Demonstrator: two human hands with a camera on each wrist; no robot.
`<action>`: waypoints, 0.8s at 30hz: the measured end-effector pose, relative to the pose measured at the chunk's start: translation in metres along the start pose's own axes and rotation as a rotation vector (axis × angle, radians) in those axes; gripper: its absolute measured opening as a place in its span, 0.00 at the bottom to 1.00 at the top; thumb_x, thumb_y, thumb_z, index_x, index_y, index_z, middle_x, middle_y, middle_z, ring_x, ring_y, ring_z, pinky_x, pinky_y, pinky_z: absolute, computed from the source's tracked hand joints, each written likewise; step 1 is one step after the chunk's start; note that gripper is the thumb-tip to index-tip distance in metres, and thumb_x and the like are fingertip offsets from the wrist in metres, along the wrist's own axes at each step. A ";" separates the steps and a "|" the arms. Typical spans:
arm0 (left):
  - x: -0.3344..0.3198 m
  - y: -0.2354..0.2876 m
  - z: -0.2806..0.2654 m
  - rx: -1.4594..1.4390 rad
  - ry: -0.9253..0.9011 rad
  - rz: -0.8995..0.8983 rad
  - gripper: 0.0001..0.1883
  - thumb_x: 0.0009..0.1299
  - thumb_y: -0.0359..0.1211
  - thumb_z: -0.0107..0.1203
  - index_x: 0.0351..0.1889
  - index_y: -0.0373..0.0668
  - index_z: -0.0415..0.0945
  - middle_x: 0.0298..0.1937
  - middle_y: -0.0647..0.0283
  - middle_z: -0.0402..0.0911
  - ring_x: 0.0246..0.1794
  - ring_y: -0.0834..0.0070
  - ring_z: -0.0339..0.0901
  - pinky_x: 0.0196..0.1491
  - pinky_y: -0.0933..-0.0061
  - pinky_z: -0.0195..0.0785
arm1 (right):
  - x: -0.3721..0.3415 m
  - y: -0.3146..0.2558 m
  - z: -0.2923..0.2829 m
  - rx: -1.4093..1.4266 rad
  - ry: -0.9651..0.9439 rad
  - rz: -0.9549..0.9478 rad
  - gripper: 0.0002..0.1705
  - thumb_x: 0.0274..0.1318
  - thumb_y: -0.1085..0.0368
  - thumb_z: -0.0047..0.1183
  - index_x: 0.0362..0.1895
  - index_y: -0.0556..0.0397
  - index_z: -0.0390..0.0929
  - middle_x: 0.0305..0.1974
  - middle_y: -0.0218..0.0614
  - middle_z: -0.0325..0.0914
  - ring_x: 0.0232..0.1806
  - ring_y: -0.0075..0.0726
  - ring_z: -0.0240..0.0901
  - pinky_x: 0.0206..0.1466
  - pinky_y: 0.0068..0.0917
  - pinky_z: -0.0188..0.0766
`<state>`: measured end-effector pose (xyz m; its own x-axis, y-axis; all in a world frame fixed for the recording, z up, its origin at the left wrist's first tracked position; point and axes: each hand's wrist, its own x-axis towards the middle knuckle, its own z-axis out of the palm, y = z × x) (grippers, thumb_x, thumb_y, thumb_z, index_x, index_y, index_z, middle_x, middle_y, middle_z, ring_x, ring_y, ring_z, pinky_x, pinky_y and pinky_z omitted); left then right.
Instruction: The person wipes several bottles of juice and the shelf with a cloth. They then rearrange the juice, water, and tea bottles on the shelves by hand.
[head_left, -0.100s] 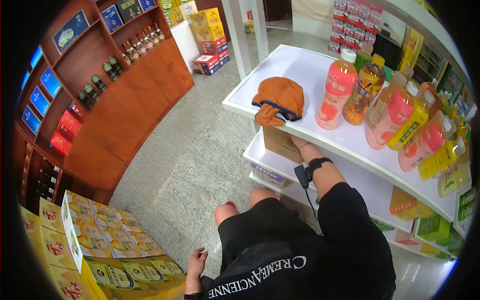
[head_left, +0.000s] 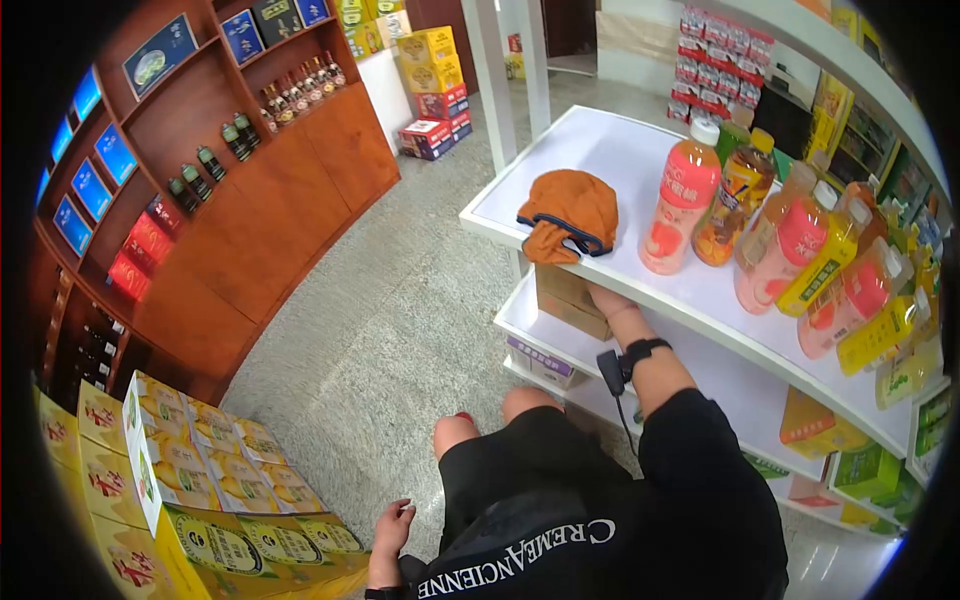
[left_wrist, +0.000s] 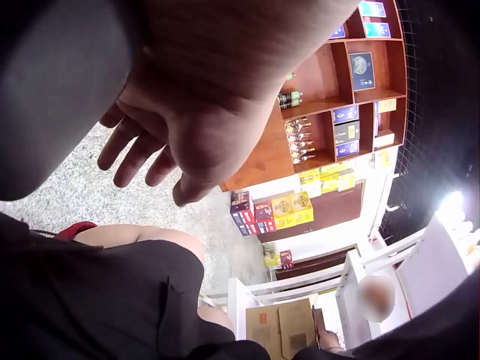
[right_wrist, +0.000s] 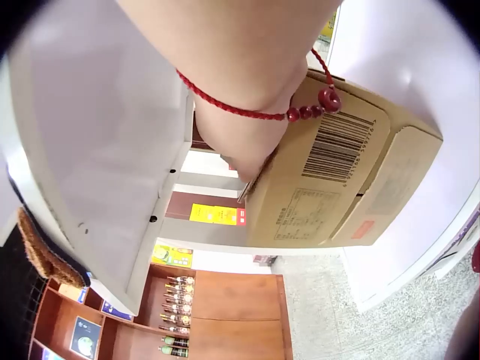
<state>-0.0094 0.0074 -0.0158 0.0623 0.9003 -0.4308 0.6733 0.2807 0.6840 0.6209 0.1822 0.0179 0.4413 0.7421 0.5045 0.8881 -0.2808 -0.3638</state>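
Note:
My right hand (head_left: 612,302) reaches in under the top shelf to a brown cardboard box (head_left: 570,305) on the shelf below. In the right wrist view the hand (right_wrist: 244,146) lies along the box's upper edge, beside its barcode face (right_wrist: 341,146). Its fingertips are hidden past the edge, so I cannot tell how they hold the box. A red cord bracelet (right_wrist: 247,112) circles that wrist. My left hand (head_left: 393,527) hangs low beside my leg, holding nothing; its fingers (left_wrist: 127,142) are loosely extended in the left wrist view.
Above the box, an orange-brown cloth item (head_left: 575,205) with dark trim lies on the white top shelf (head_left: 600,135). Several drink bottles (head_left: 680,205) stand to its right. Stacked yellow cartons (head_left: 225,470) are at lower left, a curved wooden cabinet (head_left: 270,210) beyond the floor (head_left: 350,320).
The head view has tilted a little, so the shelf and box appear slightly lower and farther right. My right hand stays at the box; my left still hangs down.

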 end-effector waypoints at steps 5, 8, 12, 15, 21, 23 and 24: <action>-0.006 0.007 -0.004 0.029 -0.053 -0.054 0.22 0.67 0.38 0.54 0.55 0.34 0.74 0.42 0.53 0.83 0.45 0.68 0.79 0.51 0.69 0.68 | -0.058 -0.069 -0.090 0.230 -0.032 -0.392 0.12 0.56 0.63 0.49 0.43 0.47 0.80 0.37 0.43 0.80 0.39 0.51 0.76 0.44 0.41 0.73; 0.003 -0.009 -0.003 0.008 -0.089 -0.045 0.22 0.67 0.38 0.54 0.55 0.35 0.74 0.42 0.53 0.83 0.45 0.69 0.79 0.51 0.70 0.68 | -0.074 -0.133 -0.168 0.433 -0.208 -0.559 0.09 0.52 0.65 0.53 0.38 0.46 0.81 0.34 0.40 0.79 0.38 0.46 0.77 0.42 0.37 0.74; 0.001 -0.008 -0.004 -0.050 -0.140 -0.038 0.22 0.67 0.40 0.55 0.55 0.35 0.74 0.42 0.55 0.83 0.46 0.70 0.78 0.52 0.70 0.68 | -0.038 -0.163 -0.207 0.398 0.145 -0.673 0.13 0.47 0.70 0.55 0.41 0.49 0.79 0.40 0.39 0.77 0.43 0.46 0.74 0.45 0.36 0.72; 0.010 -0.024 0.002 -0.103 -0.143 0.015 0.23 0.68 0.41 0.55 0.55 0.36 0.74 0.42 0.56 0.83 0.46 0.70 0.79 0.52 0.70 0.68 | -0.005 -0.175 -0.232 0.284 0.261 -0.564 0.19 0.48 0.67 0.56 0.48 0.50 0.76 0.52 0.45 0.71 0.53 0.52 0.68 0.57 0.40 0.66; -0.005 -0.004 -0.008 -0.008 -0.090 0.012 0.23 0.67 0.46 0.56 0.54 0.42 0.76 0.42 0.53 0.83 0.45 0.64 0.79 0.50 0.67 0.69 | 0.033 -0.157 -0.188 -0.013 0.200 -0.456 0.28 0.47 0.60 0.60 0.57 0.45 0.73 0.61 0.47 0.64 0.64 0.52 0.59 0.68 0.45 0.52; -0.002 -0.011 -0.005 -0.024 -0.082 0.024 0.23 0.66 0.46 0.56 0.53 0.42 0.77 0.43 0.53 0.83 0.46 0.63 0.79 0.50 0.67 0.69 | 0.034 -0.152 -0.180 -0.005 0.183 -0.434 0.29 0.48 0.58 0.60 0.58 0.43 0.72 0.62 0.47 0.63 0.64 0.52 0.59 0.68 0.45 0.52; -0.001 -0.015 -0.005 -0.032 -0.076 0.033 0.22 0.66 0.46 0.56 0.53 0.43 0.77 0.43 0.52 0.83 0.46 0.62 0.79 0.50 0.66 0.70 | 0.033 -0.153 -0.180 0.006 0.162 -0.403 0.30 0.48 0.56 0.60 0.59 0.42 0.72 0.63 0.46 0.63 0.64 0.52 0.59 0.68 0.46 0.52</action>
<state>-0.0233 0.0040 -0.0232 0.1405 0.8818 -0.4503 0.6465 0.2627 0.7163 0.5227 0.1400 0.2308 0.0744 0.6864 0.7234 0.9930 0.0158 -0.1171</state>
